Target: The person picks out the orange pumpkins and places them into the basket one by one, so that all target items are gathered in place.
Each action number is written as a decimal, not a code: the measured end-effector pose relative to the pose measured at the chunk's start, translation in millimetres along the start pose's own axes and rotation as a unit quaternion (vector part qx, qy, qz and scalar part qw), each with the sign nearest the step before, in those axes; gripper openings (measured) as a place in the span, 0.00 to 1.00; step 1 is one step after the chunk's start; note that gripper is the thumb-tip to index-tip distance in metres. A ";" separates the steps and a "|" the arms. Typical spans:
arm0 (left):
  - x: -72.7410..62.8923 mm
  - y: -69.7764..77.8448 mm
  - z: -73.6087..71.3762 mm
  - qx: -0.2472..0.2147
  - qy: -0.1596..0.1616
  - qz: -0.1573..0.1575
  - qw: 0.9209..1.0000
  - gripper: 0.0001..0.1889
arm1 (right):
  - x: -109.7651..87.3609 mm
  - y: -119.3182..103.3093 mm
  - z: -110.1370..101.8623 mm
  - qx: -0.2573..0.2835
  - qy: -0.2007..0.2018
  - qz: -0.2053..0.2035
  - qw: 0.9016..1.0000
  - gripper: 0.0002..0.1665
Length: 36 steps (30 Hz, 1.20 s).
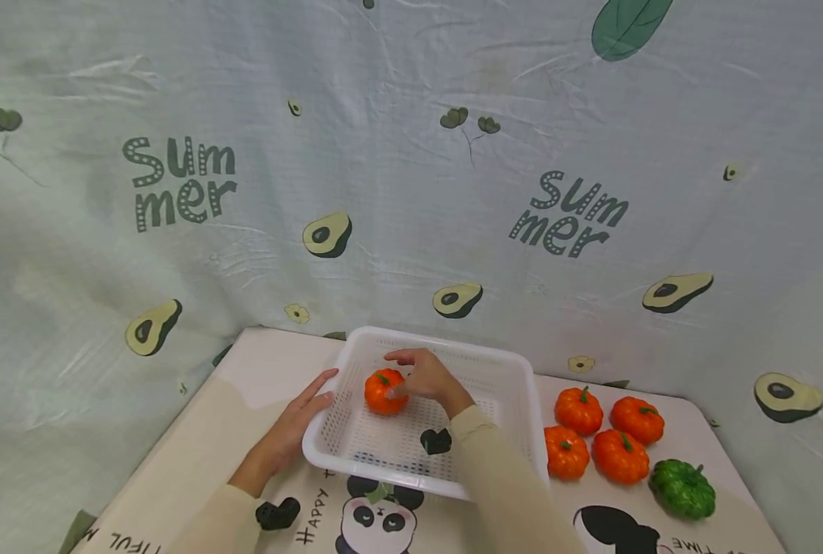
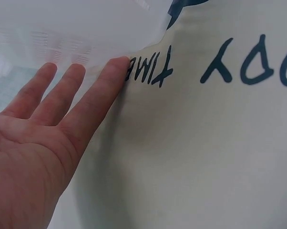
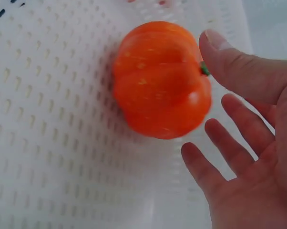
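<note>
A small orange pumpkin (image 1: pixel 380 392) with a green stem sits inside a white perforated plastic basket (image 1: pixel 537 431), toward its left side. Over it is my right hand (image 1: pixel 426 380), thumb and fingers spread. The right wrist view shows the thumb (image 3: pixel 224 55) close by the stem of the pumpkin (image 3: pixel 158 86), and the other fingers apart from it; whether the thumb touches is unclear. At the basket's left outer side, my left hand (image 1: pixel 293 425) has its fingers extended. In the left wrist view those fingertips (image 2: pixel 119 62) rest at the basket's wall (image 2: pixel 81 28).
Several orange pumpkins (image 1: pixel 620 457) and a green one (image 1: pixel 683 489) lie on the table right of the basket. The cover (image 1: pixel 210 438) on the table carries a panda print and lettering. Behind it hangs a curtain (image 1: pixel 397 185) printed with avocados.
</note>
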State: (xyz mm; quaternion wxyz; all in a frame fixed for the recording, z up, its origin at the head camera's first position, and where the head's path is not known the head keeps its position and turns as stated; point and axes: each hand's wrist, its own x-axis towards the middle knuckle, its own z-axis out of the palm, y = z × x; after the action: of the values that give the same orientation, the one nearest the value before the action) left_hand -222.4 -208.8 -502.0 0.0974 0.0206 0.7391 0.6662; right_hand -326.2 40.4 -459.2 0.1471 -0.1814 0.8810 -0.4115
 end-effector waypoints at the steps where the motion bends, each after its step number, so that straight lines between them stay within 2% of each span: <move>1: 0.1 0.4 0.3 0.000 0.003 -0.002 1.000 0.30 | -1.1 -1.2 -3.3 0.005 0.005 -0.001 1.000 0.36; 11: 2.6 1.1 -1.5 0.002 -0.003 -0.008 1.000 0.30 | -21.7 -9.4 -33.7 0.074 0.034 -0.003 0.997 0.28; 18: 2.1 3.1 -0.1 -0.004 -0.003 -0.013 1.000 0.31 | -38.8 -12.6 -51.7 0.093 0.063 -0.009 0.994 0.22; 28: 3.0 2.2 1.0 -0.010 -0.011 -0.010 1.000 0.30 | -67.9 -15.6 -75.9 0.139 0.066 -0.011 0.988 0.21; 36: 2.5 2.8 -1.2 -0.007 -0.012 -0.012 1.000 0.30 | -88.2 -10.8 -88.8 0.123 0.089 -0.005 0.988 0.20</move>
State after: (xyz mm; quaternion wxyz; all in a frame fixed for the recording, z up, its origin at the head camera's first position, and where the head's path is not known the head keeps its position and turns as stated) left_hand -225.3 -209.2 -499.5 0.1144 0.0190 0.7336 0.6696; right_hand -281.7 132.5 -386.2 0.0870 -0.1294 0.8324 -0.5318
